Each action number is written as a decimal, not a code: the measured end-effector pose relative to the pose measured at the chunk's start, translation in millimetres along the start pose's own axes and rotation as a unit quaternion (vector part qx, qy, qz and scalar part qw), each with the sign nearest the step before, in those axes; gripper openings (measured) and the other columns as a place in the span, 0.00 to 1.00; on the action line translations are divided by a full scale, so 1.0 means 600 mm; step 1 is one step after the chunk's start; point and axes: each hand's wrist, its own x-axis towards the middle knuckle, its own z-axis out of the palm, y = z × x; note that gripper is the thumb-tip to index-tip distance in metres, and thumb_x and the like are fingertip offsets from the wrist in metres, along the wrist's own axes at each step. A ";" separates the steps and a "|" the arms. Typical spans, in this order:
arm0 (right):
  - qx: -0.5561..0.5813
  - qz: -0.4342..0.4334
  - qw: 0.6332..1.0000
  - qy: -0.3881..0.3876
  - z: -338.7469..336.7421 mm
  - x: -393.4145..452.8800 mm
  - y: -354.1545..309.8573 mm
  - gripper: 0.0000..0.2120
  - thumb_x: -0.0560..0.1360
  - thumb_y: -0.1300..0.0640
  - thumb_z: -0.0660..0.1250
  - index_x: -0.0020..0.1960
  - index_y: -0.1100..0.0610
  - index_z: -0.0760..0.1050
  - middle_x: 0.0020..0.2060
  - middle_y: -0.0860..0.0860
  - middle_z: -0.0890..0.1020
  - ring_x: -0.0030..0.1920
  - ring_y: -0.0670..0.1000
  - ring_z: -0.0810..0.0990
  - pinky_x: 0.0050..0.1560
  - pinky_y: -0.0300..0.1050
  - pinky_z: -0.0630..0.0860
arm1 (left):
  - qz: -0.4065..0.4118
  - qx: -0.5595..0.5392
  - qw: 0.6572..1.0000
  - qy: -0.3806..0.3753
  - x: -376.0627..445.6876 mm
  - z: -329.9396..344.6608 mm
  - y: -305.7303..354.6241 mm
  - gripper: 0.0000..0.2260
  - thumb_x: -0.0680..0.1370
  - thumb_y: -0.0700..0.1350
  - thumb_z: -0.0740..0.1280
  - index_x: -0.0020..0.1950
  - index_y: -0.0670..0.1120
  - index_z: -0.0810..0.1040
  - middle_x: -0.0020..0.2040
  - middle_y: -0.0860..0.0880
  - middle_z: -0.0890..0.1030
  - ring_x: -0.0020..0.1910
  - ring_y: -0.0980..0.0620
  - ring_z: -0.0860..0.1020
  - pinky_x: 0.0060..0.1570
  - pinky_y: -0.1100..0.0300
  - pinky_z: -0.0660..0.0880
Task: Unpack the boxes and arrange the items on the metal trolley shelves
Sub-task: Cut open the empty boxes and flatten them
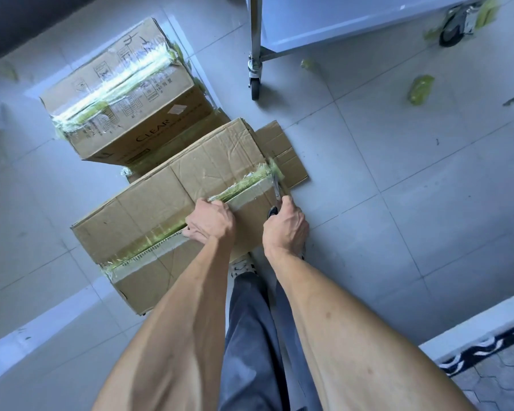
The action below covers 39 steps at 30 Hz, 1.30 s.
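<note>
A taped cardboard box (161, 215) lies on the tiled floor in front of me, its top seam covered with greenish tape (241, 185). My left hand (211, 222) presses on the top at the seam, fingers curled at the tape. My right hand (285, 228) is closed around a cutter (277, 189) whose metal blade touches the tape at the box's right end. A second sealed box (125, 93), printed "CLEAR", sits behind to the left. The metal trolley (324, 22) stands at the top right, its lowest shelf bare.
A flattened piece of cardboard (288, 158) lies under the near box's right end. Scraps of green tape (420, 90) dot the floor near the trolley's wheels (255, 87). My legs and a shoe (244, 266) are below the box. A patterned mat (487, 348) lies at bottom right.
</note>
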 end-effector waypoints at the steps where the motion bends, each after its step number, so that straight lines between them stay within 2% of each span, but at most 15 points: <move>1: -0.012 -0.009 1.000 -0.001 -0.006 0.000 0.001 0.15 0.77 0.66 0.60 0.60 0.54 0.73 0.48 0.58 0.82 0.49 0.59 0.80 0.43 0.45 0.62 | 0.014 -0.001 1.000 -0.002 -0.006 0.000 -0.004 0.13 0.81 0.48 0.59 0.62 0.44 0.76 0.59 0.38 0.78 0.60 0.38 0.76 0.59 0.42 0.69; 4: -0.021 -0.008 1.000 -0.008 -0.020 0.001 0.000 0.16 0.77 0.66 0.59 0.62 0.53 0.71 0.51 0.57 0.80 0.50 0.58 0.79 0.46 0.46 0.63 | -0.012 -0.021 0.999 0.031 -0.012 0.003 0.000 0.12 0.82 0.47 0.58 0.59 0.45 0.77 0.55 0.41 0.80 0.57 0.41 0.77 0.44 0.52 0.68; 5: -0.021 -0.007 1.000 -0.009 -0.024 0.001 -0.003 0.16 0.77 0.66 0.59 0.62 0.53 0.71 0.52 0.57 0.79 0.50 0.58 0.78 0.46 0.46 0.63 | -0.041 -0.038 0.997 0.044 -0.013 0.000 0.009 0.12 0.81 0.47 0.58 0.57 0.46 0.79 0.51 0.42 0.81 0.55 0.42 0.78 0.43 0.56 0.69; 6: -0.023 -0.008 1.000 -0.013 -0.030 -0.001 -0.007 0.16 0.78 0.65 0.59 0.63 0.53 0.70 0.52 0.57 0.78 0.49 0.58 0.78 0.44 0.45 0.63 | -0.071 -0.057 0.994 0.054 -0.013 -0.004 0.016 0.11 0.80 0.46 0.60 0.55 0.46 0.81 0.47 0.43 0.81 0.54 0.43 0.78 0.48 0.57 0.71; 7: -0.025 -0.009 0.999 -0.018 -0.036 -0.004 -0.012 0.15 0.78 0.65 0.58 0.63 0.53 0.70 0.51 0.57 0.78 0.47 0.58 0.77 0.43 0.45 0.63 | -0.086 -0.073 0.992 0.065 -0.013 -0.008 0.023 0.10 0.79 0.45 0.62 0.53 0.48 0.82 0.45 0.44 0.81 0.54 0.44 0.78 0.54 0.53 0.72; 9: -0.019 -0.008 0.999 -0.026 -0.047 -0.009 -0.028 0.14 0.78 0.65 0.58 0.62 0.54 0.70 0.50 0.57 0.76 0.43 0.58 0.75 0.44 0.45 0.62 | -0.064 -0.086 0.992 0.072 -0.018 -0.013 0.024 0.09 0.76 0.43 0.63 0.51 0.49 0.82 0.43 0.45 0.79 0.53 0.45 0.76 0.58 0.52 0.69; 11: -0.012 0.002 1.000 -0.017 -0.056 -0.009 -0.046 0.14 0.76 0.62 0.60 0.61 0.53 0.72 0.50 0.57 0.75 0.45 0.58 0.76 0.46 0.47 0.61 | -0.002 -0.057 0.996 0.066 -0.024 -0.015 0.011 0.09 0.76 0.42 0.62 0.52 0.49 0.79 0.46 0.45 0.78 0.52 0.44 0.73 0.56 0.51 0.67; 13: -0.019 0.005 1.000 0.005 -0.061 -0.005 -0.061 0.14 0.73 0.59 0.63 0.59 0.52 0.74 0.50 0.56 0.74 0.47 0.57 0.76 0.49 0.49 0.63 | 0.065 0.003 0.996 0.064 -0.022 -0.015 -0.005 0.11 0.76 0.40 0.62 0.57 0.49 0.76 0.51 0.46 0.76 0.54 0.45 0.71 0.54 0.50 0.65; 15: -0.035 -0.004 0.999 0.028 -0.064 -0.002 -0.069 0.14 0.71 0.58 0.65 0.56 0.51 0.75 0.49 0.55 0.74 0.47 0.56 0.75 0.48 0.49 0.61 | 0.115 0.065 0.989 0.065 -0.015 -0.014 -0.021 0.17 0.76 0.39 0.62 0.64 0.50 0.70 0.56 0.45 0.73 0.57 0.46 0.69 0.53 0.50 0.65; 17: -0.052 -0.024 0.997 0.052 -0.063 -0.003 -0.071 0.14 0.70 0.57 0.66 0.55 0.50 0.76 0.47 0.54 0.74 0.45 0.55 0.75 0.45 0.49 0.57 | 0.138 0.090 0.984 0.066 -0.009 -0.012 -0.032 0.21 0.76 0.38 0.61 0.68 0.50 0.65 0.57 0.45 0.71 0.57 0.45 0.68 0.51 0.50 0.66; 24: -0.081 -0.073 0.990 0.089 -0.043 -0.027 -0.077 0.14 0.65 0.56 0.69 0.50 0.50 0.77 0.43 0.54 0.74 0.43 0.55 0.73 0.46 0.51 0.59 | 0.125 0.119 0.984 0.054 0.000 -0.014 -0.036 0.24 0.75 0.38 0.61 0.71 0.50 0.62 0.60 0.43 0.69 0.59 0.44 0.67 0.51 0.50 0.65; 29: -0.101 -0.038 0.993 0.040 -0.057 0.001 -0.111 0.13 0.67 0.58 0.68 0.51 0.51 0.77 0.49 0.55 0.73 0.47 0.55 0.73 0.50 0.52 0.61 | 0.135 0.131 0.981 0.054 -0.003 -0.006 -0.025 0.26 0.74 0.38 0.60 0.71 0.52 0.61 0.60 0.44 0.69 0.59 0.45 0.66 0.49 0.50 0.61; 32: -0.133 -0.097 0.986 0.033 -0.075 0.026 -0.115 0.14 0.64 0.56 0.69 0.50 0.51 0.78 0.50 0.54 0.73 0.49 0.54 0.73 0.54 0.53 0.62 | 0.130 0.142 0.980 0.057 0.002 -0.009 -0.020 0.27 0.74 0.39 0.61 0.73 0.52 0.61 0.61 0.43 0.68 0.61 0.45 0.66 0.53 0.47 0.65; 35: -0.163 -0.174 0.971 0.027 -0.086 0.038 -0.104 0.14 0.64 0.55 0.67 0.50 0.52 0.77 0.49 0.54 0.73 0.49 0.55 0.71 0.54 0.54 0.62 | 0.122 0.140 0.981 0.055 0.004 -0.015 -0.021 0.25 0.75 0.40 0.62 0.71 0.51 0.62 0.62 0.43 0.68 0.62 0.44 0.67 0.55 0.46 0.65; 39: -0.131 -0.120 0.984 0.024 -0.085 0.028 -0.106 0.14 0.62 0.51 0.68 0.47 0.50 0.77 0.48 0.52 0.73 0.50 0.54 0.72 0.55 0.53 0.60 | 0.130 0.156 0.978 0.047 -0.001 -0.014 -0.024 0.26 0.74 0.39 0.61 0.71 0.52 0.62 0.61 0.43 0.69 0.60 0.45 0.67 0.53 0.47 0.65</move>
